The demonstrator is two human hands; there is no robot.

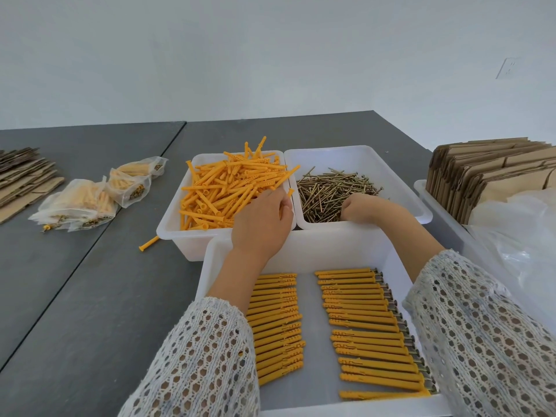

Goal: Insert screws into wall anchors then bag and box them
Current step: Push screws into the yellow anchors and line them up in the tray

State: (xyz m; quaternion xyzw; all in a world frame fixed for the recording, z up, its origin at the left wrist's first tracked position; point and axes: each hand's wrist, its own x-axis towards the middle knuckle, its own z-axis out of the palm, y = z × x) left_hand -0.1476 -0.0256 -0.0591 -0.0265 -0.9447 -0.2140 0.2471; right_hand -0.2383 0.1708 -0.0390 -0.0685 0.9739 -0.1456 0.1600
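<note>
Brass screws [334, 188] under right fingers [350, 206]

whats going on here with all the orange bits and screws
A person is pairing screws with anchors. The left hand reaches into the bin of loose orange anchors, the right hand into the bin of screws. Assembled anchors lie in two rows in the near tray. Filled bags sit to the left.

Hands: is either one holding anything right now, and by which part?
Cannot be told. The left hand reaches into the anchors, the right hand into the screws; fingertips hidden.
</note>
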